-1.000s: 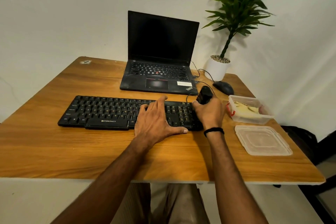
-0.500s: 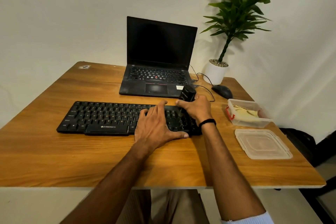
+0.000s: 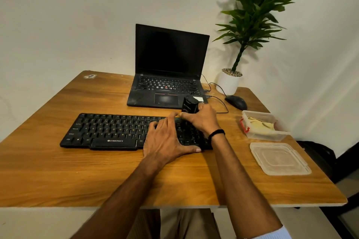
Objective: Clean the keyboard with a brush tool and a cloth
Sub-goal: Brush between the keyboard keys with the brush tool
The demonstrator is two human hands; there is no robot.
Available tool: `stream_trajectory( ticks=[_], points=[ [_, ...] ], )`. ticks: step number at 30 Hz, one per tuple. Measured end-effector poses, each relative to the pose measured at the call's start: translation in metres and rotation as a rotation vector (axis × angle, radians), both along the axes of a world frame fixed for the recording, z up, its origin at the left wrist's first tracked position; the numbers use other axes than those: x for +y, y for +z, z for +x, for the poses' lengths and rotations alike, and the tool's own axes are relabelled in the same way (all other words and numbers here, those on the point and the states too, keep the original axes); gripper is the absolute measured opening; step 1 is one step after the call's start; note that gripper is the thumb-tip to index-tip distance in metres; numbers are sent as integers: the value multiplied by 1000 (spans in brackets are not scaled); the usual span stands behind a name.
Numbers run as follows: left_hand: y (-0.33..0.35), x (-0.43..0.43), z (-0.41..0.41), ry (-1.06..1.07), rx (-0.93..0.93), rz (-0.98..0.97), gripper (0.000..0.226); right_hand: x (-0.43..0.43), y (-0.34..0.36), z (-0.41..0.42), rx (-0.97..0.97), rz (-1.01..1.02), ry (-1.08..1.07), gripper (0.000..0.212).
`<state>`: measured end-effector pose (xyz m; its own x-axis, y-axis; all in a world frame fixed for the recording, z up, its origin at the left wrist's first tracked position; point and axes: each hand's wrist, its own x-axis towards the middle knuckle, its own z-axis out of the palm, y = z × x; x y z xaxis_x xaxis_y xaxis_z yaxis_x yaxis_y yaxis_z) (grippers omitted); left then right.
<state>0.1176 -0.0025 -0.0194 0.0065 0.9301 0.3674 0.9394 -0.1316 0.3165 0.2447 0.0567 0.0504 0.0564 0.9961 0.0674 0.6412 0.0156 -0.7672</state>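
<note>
The black keyboard (image 3: pixel 108 130) is laid flat near the front of the wooden table (image 3: pixel 58 170), with its long side toward the person, so that every key can be reached. The left hand (image 3: pixel 167 139) is spread wide and pressed flat on the right part of the keys, with the thumb laid along the front edge. Nothing is held in it. It seems to be put there to stop the keyboard from sliding while it is brushed.

The right hand (image 3: pixel 202 120) is curled round the brush tool (image 3: pixel 190 105), a short black thing held upright over the far right keys, close beside the left fingertips. Only its top end is seen above the fingers. The brush end is hidden by the hand, so it cannot be told for sure whether the bristles are touching the keys. It is likely held upright so that the bristles can be pushed down into the gaps.

The cloth (image 3: pixel 260 123) (yellow and folded) is kept in a clear box (image 3: pixel 268 137) to the right of the keyboard, where it can be picked up with ease when needed. The lid (image 3: pixel 279 159) is laid on the table in front of the box, so the box is open. By the look of things, brushing is the step in hand and wiping is not yet done.

An open laptop (image 3: pixel 169 75), a mouse (image 3: pixel 236 102) and a potted plant (image 3: pixel 228 83) are set further back, out of the way of the hands.
</note>
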Motion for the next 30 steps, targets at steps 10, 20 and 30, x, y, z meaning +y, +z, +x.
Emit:
stream_trajectory(
  ticks=[10, 20, 30],
  points=[
    [-1, 2, 0, -3, -33, 14, 137, -14, -4, 7, -87, 17, 22, 28],
    [-1, 0, 0, 2, -9, 23, 136, -31, -5, 31, -73, 149, -112, 26],
    [-1, -2, 1, -2, -8, 0, 136, -44, -10, 35, -87, 161, -131, 25]
  ],
)
